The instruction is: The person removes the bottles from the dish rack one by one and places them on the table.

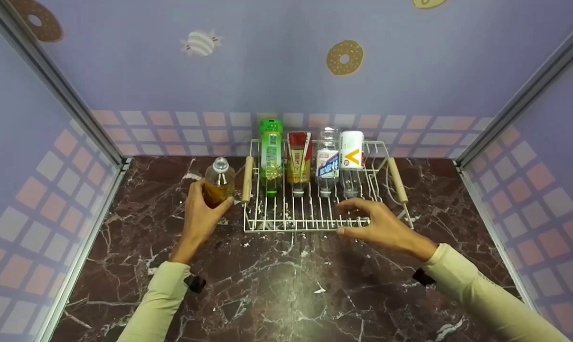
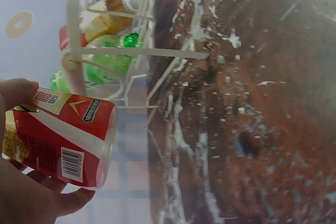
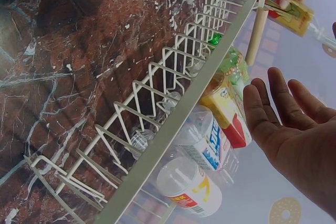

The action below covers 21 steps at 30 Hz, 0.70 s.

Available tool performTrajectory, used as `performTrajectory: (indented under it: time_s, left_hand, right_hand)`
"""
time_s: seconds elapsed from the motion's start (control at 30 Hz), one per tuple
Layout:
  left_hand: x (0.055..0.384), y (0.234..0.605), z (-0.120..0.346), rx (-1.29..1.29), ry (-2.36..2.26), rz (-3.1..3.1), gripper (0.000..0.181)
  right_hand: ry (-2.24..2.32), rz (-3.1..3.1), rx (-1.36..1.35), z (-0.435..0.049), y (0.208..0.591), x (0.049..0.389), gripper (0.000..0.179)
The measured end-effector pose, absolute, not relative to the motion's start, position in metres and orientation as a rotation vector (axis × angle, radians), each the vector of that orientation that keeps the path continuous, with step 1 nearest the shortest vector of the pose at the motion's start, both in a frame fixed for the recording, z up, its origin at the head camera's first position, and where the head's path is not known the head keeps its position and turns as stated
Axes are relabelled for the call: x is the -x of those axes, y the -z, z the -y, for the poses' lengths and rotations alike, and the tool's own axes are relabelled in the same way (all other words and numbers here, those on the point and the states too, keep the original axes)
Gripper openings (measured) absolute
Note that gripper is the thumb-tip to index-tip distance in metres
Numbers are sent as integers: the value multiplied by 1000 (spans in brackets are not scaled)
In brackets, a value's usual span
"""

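My left hand [image 1: 201, 212] grips a bottle [image 1: 219, 185] with a red-and-gold label [image 2: 63, 135], cap up, just left of a white wire rack [image 1: 291, 231]. Whether its base touches the tabletop, I cannot tell. My right hand [image 1: 381, 223] hovers at the rack's front right, fingers apart and holding nothing. Inside the rack, bottles lean with their caps toward the front: a green bottle [image 1: 271, 156], a red-and-yellow-labelled bottle [image 1: 299, 159], a clear bottle with a blue-and-white label [image 1: 328, 164] and a white-labelled bottle [image 1: 352, 149].
Wooden handles [image 1: 248, 179] flank the rack on both sides. A dark marbled tabletop [image 1: 286, 294] lies beneath it, with a patterned back wall [image 1: 277, 57] close behind. Side panels [image 1: 30, 190] stand at left and right.
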<state>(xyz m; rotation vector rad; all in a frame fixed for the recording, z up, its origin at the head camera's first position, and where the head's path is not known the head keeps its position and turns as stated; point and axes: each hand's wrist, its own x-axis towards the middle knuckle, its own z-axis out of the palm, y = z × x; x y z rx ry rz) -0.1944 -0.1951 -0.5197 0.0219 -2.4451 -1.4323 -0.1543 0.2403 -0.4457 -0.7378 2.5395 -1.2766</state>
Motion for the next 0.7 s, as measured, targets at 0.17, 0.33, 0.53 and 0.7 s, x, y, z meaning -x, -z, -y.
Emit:
performTrajectory:
  time_s: [0.17,0.33,0.53,0.7]
  left_hand:
    - [198,535,199,-58,1489,2432,77]
    - [203,546,203,-77,1546,2403,75]
    - [212,558,204,-104,1569,2379,76]
    - [216,569,202,-134,1621,2326,79]
  right_hand:
    - [1282,-2536,743,-240,445,155,62]
    - [1239,-2577,725,-242,445,156,62]
    - [1274,-2550,728,-243,449,157,58]
    - [1272,-2550,745,-242,452,157,58]
